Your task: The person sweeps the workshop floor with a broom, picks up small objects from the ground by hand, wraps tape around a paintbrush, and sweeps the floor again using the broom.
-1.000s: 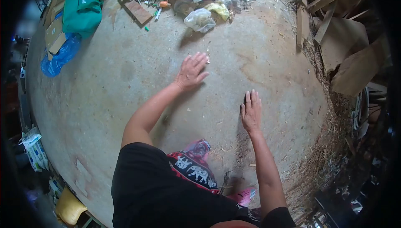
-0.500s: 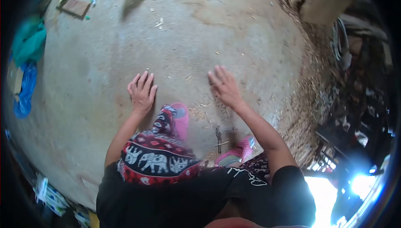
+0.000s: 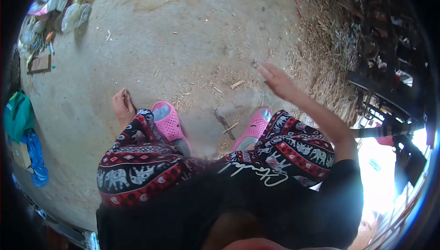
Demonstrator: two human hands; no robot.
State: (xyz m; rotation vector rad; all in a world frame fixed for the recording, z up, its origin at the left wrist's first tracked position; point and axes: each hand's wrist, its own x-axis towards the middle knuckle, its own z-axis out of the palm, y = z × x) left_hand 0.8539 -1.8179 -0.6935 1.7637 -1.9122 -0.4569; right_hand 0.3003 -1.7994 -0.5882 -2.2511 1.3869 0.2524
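My left hand (image 3: 123, 106) is low over the concrete floor (image 3: 137, 53), outside my left knee. Its fingers are bent and drawn together; anything inside them is hidden. Farther out on the other side, my right hand (image 3: 279, 81) reaches forward with its fingers stretched and slightly blurred, and no object shows in it. Wood chips and straw-like bits (image 3: 237, 84) lie on the floor between the hands. My pink clogs (image 3: 168, 122) stand apart, with a dark stick (image 3: 223, 124) between them.
Loose shavings (image 3: 321, 43) cover the floor along the right, beside dark clutter (image 3: 389, 80). At upper left are plastic bags (image 3: 75, 16) and a small board (image 3: 40, 63). A green bag (image 3: 19, 115) and a blue bag (image 3: 37, 160) lie at the left edge.
My view has turned and shifted right. The left hand has gone from spread fingers to bent ones, nearer my knee. My right hand has moved right, and my feet and knees show more fully.
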